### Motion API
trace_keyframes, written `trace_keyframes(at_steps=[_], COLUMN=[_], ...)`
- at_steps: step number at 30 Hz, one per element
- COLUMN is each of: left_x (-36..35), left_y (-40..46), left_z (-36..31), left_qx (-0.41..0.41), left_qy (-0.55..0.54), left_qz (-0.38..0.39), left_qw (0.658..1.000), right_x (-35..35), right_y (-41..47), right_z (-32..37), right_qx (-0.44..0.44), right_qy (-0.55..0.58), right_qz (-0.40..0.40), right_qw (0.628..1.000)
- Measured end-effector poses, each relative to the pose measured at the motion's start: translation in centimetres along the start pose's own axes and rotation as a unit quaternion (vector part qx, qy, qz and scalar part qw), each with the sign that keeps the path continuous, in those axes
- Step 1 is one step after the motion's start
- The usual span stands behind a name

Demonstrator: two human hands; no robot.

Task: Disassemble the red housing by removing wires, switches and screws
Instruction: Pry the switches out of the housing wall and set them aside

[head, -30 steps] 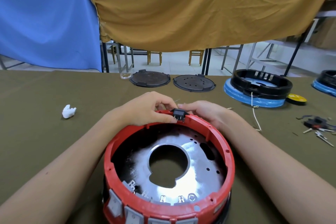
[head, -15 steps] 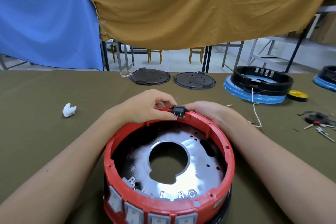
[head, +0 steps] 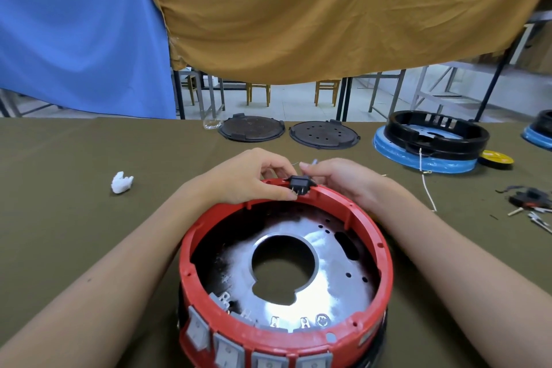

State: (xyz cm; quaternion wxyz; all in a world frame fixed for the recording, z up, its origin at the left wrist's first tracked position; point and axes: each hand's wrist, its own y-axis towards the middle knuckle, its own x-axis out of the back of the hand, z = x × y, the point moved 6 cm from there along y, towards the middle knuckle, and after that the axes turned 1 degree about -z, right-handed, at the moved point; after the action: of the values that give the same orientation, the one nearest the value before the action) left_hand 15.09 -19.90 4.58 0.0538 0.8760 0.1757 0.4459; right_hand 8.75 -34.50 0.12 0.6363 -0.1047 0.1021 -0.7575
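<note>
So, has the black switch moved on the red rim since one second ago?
Yes. The black switch now sits higher against the red rim, its metal pins showing above the edge.

An olive-green cloth-covered table (head: 74, 248) carries the round red plastic housing (head: 379, 272) at centre bottom, a small white crumpled piece (head: 121, 182) at left, two dark round lids (head: 251, 128) in the upper middle.

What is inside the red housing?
Inside the red housing: a shiny metal plate with a central hole, and grey switch backs at the near wall. Anything beneath the plate is hidden.
</note>
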Motion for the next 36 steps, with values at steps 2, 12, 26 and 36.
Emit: trace_keyframes(at_steps=[2,12,26,36], left_x=[0.0,-0.1,-0.5,-1.0], left_y=[0.0,0.0,0.4,0.4], left_z=[0.0,-0.1,-0.4,-1.1], left_qx=[-0.002,0.015,0.005,0.003], left_qy=[0.002,-0.017,-0.034,-0.072], left_qz=[0.0,0.008,-0.002,0.007], left_qw=[1.0,1.0,0.999,0.997], right_x=[-0.8,-1.7,-1.4,-1.2], right_y=[0.0,0.4,-0.2,1.1], right_z=[-1.3,-1.8,-1.4,0.1], right_qx=[-0.067,-0.074,-0.059,0.0], right_qy=[0.071,0.11,0.095,-0.083], right_qz=[0.033,0.061,0.076,-0.006], right_qw=[0.995,0.989,0.991,0.997])
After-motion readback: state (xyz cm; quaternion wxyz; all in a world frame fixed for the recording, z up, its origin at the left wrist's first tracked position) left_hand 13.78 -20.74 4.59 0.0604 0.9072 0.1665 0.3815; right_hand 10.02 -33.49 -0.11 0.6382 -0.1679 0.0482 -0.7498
